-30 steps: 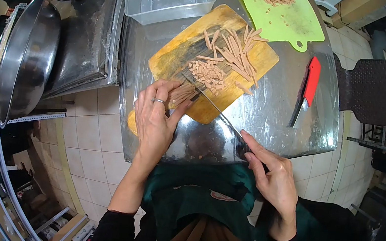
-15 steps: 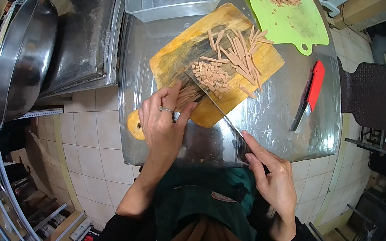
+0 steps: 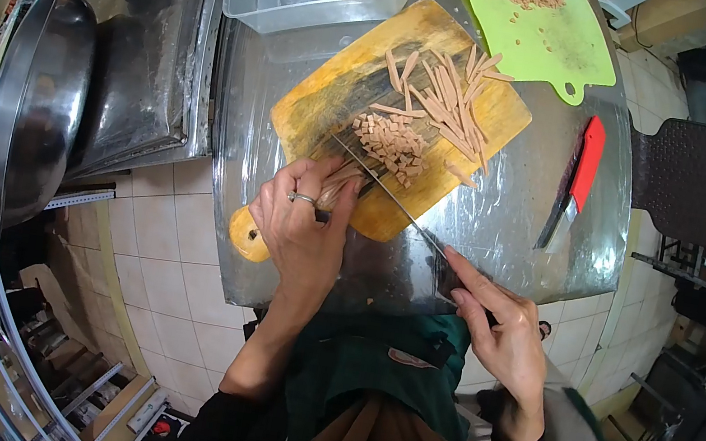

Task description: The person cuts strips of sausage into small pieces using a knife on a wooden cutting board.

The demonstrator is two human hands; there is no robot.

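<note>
My left hand [image 3: 302, 222], with a ring on one finger, is closed over a bundle of pinkish-brown sausage-like strips [image 3: 337, 184] on the wooden cutting board [image 3: 324, 75]. In my right hand [image 3: 501, 327] is a kitchen knife [image 3: 394, 199], its handle mostly covered by my fingers. The thin blade lies slantwise over the board, between the bundle and a heap of small diced pieces [image 3: 390, 144]. Beyond the heap, loose uncut strips [image 3: 457, 104] spread toward the board's far right. The board's rounded handle pokes out beside my left wrist.
A clear plastic tub [image 3: 317, 5] stands behind the board. At the back right, a green cutting mat [image 3: 570, 52] carries more diced pieces. A red-handled knife [image 3: 587, 169] lies on the right of the plastic-covered table [image 3: 510, 207]. Large metal bowls [image 3: 36, 109] are at left.
My left thumb and fingers have drawn closer together around the strips. The knife blade has shifted only slightly, and the whole view has moved a little.
</note>
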